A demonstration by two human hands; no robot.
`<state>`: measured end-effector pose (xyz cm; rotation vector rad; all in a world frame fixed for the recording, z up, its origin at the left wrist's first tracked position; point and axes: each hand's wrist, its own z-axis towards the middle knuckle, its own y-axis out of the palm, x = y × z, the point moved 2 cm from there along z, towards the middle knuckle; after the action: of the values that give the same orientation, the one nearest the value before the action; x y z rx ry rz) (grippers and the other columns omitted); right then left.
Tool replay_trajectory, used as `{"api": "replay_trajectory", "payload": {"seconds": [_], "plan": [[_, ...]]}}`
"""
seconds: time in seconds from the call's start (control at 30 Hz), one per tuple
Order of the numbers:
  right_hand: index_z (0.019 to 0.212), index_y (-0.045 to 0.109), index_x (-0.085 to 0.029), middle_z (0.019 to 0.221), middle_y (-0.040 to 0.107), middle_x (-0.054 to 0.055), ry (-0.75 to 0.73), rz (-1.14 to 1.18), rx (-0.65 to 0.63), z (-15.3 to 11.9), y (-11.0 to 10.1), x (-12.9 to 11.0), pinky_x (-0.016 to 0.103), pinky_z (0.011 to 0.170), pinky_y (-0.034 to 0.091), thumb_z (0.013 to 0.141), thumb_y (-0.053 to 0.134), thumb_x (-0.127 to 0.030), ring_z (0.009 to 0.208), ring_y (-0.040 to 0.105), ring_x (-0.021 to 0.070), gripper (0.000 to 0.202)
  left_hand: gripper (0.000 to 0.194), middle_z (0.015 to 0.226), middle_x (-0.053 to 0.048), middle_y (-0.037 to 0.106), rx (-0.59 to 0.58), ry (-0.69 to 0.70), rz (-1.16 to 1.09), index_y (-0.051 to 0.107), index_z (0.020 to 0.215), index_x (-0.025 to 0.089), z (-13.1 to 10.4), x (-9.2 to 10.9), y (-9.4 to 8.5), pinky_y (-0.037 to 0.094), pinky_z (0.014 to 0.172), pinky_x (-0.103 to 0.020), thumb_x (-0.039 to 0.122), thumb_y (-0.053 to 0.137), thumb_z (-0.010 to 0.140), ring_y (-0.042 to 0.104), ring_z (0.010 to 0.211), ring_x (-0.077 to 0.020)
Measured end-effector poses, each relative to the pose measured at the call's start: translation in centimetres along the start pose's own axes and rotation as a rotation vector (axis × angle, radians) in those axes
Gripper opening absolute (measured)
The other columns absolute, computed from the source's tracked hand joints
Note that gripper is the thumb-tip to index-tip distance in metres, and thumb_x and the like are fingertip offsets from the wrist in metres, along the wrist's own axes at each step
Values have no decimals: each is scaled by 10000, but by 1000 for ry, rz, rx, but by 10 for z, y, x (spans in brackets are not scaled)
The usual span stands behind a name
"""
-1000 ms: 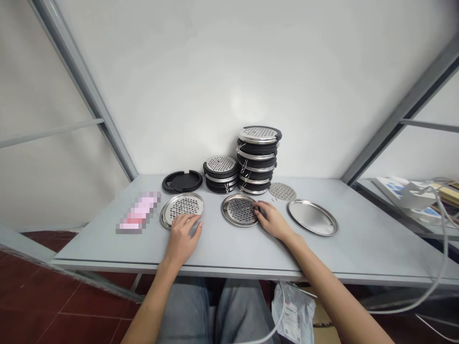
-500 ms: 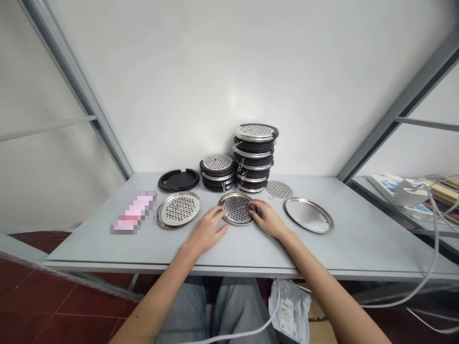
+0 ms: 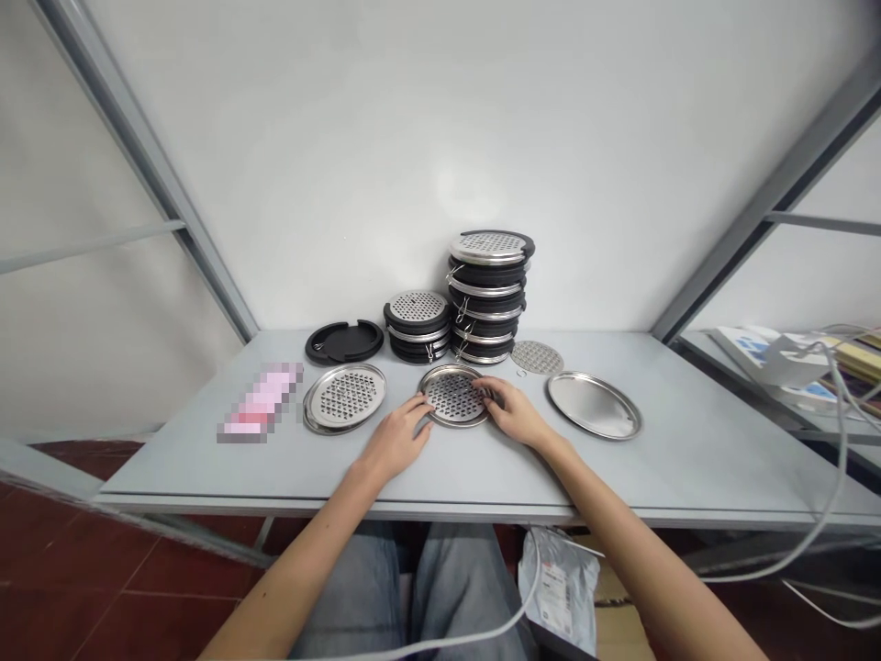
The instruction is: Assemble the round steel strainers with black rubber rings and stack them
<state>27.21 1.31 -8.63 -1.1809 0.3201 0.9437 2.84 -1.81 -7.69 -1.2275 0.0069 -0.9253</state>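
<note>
A round metal tray with a perforated disc (image 3: 454, 398) in it lies on the table in front of me. My left hand (image 3: 401, 435) rests at its left rim, fingertips touching the edge, fingers apart. My right hand (image 3: 510, 411) is at the right rim, its bent fingers and thumb on the edge of the disc and tray. To the left, another perforated disc (image 3: 348, 397) sits tilted on a second tray. A bare metal tray (image 3: 593, 406) lies to the right. Behind it is a flat perforated disc (image 3: 538, 357) with a small ring (image 3: 521, 374) near it.
A tall stack (image 3: 487, 301) and a shorter stack (image 3: 417, 323) of black holders with metal discs stand against the wall. Black holders (image 3: 344, 342) lie at the back left, a blurred pink item (image 3: 263, 400) at the left. A white cable (image 3: 836, 459) hangs at the right.
The view has shifted slightly. My right hand's fingers have moved a little at the disc's right edge; my left hand's fingers have drawn slightly closer together.
</note>
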Motion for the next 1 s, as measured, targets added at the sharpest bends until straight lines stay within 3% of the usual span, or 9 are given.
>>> {"api": "replay_trajectory", "payload": {"seconds": [0.33, 0.73, 1.0], "plan": [[1251, 606, -204, 1356, 569, 57, 107, 122, -81, 0, 0, 3, 515, 1161, 258, 860, 362, -228, 1372, 382, 264, 461, 302, 1270, -104, 612, 27, -6, -27, 626, 1146, 162, 1, 2, -1, 428, 1086, -419, 126, 495, 876, 512, 1272, -246], [1139, 645, -192, 1184, 673, 89, 137, 106, -17, 1, -3, -2, 441, 1068, 399, 982, 272, -463, 1136, 599, 241, 487, 255, 1242, -84, 628, 58, -15, -45, 661, 1090, 187, 1, 0, 0, 445, 1065, -415, 141, 548, 866, 541, 1239, -244], [1077, 667, -185, 1102, 698, 96, 113, 56, 5, 0, -6, -8, 422, 1016, 439, 989, 238, -449, 1065, 628, 237, 512, 137, 1143, -90, 671, 91, -37, -77, 681, 987, 187, 2, -3, -1, 461, 1030, -419, 205, 638, 858, 598, 1151, -247]]}}
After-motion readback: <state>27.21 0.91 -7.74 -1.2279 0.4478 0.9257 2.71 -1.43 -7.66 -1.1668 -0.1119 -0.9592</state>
